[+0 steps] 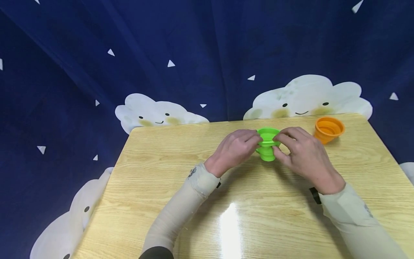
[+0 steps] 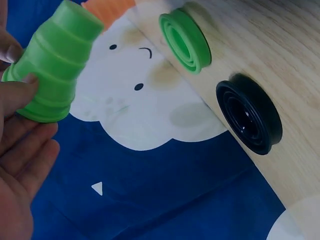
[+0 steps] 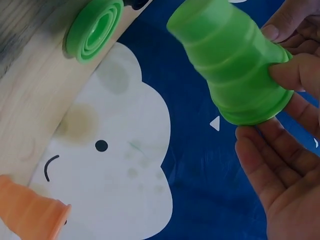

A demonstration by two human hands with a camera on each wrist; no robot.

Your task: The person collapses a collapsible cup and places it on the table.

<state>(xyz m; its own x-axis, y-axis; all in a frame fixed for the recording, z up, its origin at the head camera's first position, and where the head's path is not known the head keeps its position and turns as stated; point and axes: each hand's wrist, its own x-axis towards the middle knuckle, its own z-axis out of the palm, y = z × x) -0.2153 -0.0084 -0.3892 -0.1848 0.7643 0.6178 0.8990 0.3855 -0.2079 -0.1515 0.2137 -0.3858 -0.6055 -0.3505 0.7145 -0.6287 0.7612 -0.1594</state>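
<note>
Both hands hold a green collapsible cup (image 1: 267, 155), extended with ridged walls, its wide mouth up and narrow base down. My left hand (image 1: 240, 145) pinches its rim from the left side. On the opposite side, the right hand (image 1: 304, 154) has its thumb on the outer wall and its fingers at the rim. In the right wrist view, the cup (image 3: 230, 60) shows several stepped rings, with the thumbs pressed close to its wide end. Part of the rim is hidden behind the fingers.
An orange collapsible cup (image 1: 329, 130), extended, stands at the table's back right. In the left wrist view, a flattened green cup (image 2: 186, 42) and a flattened black cup (image 2: 250, 115) lie near the wooden table's edge. A blue curtain (image 1: 194, 54) with clouds hangs behind.
</note>
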